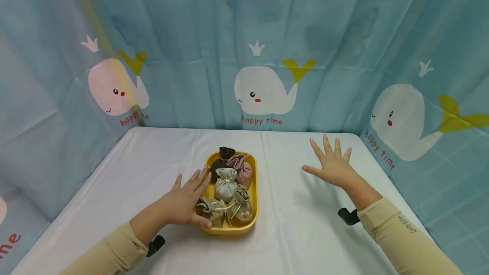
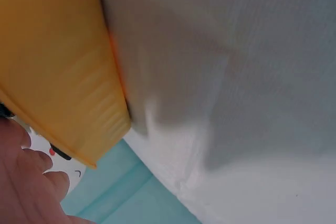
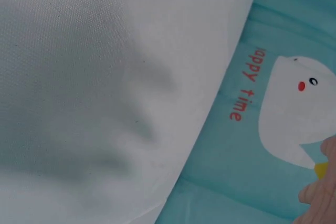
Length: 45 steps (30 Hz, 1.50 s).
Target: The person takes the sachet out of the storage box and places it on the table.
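A yellow plastic tray (image 1: 254, 207) on the table holds several small drawstring pouches: a dark brown pouch (image 1: 217, 166), a mauve pouch (image 1: 245, 175), a pale grey-green pouch (image 1: 226, 189) in the middle, and two olive-beige pouches at the near end, the right one (image 1: 241, 209) with a small flower. My left hand (image 1: 185, 203) spreads its fingers over the tray's left edge, hiding part of the left beige pouch (image 1: 217, 213). Whether it touches them cannot be told. Held above the table on the right, my right hand (image 1: 334, 166) has its fingers spread and holds nothing.
A white cloth (image 1: 290, 207) covers the table. Light blue curtains (image 1: 198, 54) with printed whales enclose the back and both sides. Black wrist-worn devices (image 1: 348, 216) sit under both wrists. In the left wrist view the tray's side wall (image 2: 58, 61) shows close up.
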Each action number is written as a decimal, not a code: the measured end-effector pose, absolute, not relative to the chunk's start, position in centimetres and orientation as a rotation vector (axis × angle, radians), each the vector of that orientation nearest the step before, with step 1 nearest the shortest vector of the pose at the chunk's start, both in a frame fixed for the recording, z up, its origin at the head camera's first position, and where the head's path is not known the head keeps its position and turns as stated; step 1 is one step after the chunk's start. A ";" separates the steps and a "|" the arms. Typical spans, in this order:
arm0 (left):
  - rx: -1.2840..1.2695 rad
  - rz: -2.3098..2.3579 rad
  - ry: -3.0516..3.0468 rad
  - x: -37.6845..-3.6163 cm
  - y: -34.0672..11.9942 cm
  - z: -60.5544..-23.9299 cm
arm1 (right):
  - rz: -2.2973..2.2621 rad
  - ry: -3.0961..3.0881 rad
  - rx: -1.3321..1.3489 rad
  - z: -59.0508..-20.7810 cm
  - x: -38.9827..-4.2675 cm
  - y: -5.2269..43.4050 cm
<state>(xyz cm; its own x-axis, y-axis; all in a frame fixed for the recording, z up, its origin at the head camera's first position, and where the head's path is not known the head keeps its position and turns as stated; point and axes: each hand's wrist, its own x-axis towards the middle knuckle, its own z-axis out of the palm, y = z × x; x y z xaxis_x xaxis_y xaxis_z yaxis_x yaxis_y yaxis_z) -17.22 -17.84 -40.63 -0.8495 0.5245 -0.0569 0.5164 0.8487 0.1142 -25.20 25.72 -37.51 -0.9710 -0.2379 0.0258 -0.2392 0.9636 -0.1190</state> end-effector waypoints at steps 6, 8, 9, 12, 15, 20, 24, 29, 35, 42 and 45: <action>0.844 0.123 2.922 -16.9 -17.8 -40.9 | 0.189 -3.085 0.393 -37.7 -25.2 25.6; 0.846 0.119 2.921 -16.8 -17.7 -41.0 | 0.187 -3.080 0.397 -37.7 -25.2 25.4; 0.847 0.123 2.922 -16.8 -17.7 -41.0 | 0.188 -3.079 0.398 -37.8 -25.2 25.4; 0.851 0.123 2.927 -16.7 -17.7 -41.0 | 0.181 -3.079 0.397 -37.8 -25.2 25.2; 0.841 0.104 2.928 -16.8 -17.6 -41.1 | 0.184 -3.073 0.400 -37.6 -25.2 25.0; 0.819 0.073 2.928 -16.9 -17.5 -41.4 | 0.195 -3.056 0.408 -37.3 -25.3 24.6; 0.802 0.074 2.921 -17.0 -17.5 -41.4 | 0.197 -3.057 0.414 -37.1 -25.5 24.3; 0.784 0.067 2.917 -17.0 -17.5 -41.3 | 0.256 -3.053 0.439 -36.5 -25.3 23.4; 0.782 0.073 2.911 -17.1 -17.5 -41.3 | 0.304 -3.038 0.483 -35.7 -24.9 22.0; 0.783 0.069 2.910 -17.1 -17.5 -41.2 | 0.339 -3.016 0.550 -35.2 -24.6 20.2; 0.775 0.080 2.906 -17.1 -17.5 -41.2 | 0.390 -3.020 0.569 -35.0 -24.3 19.4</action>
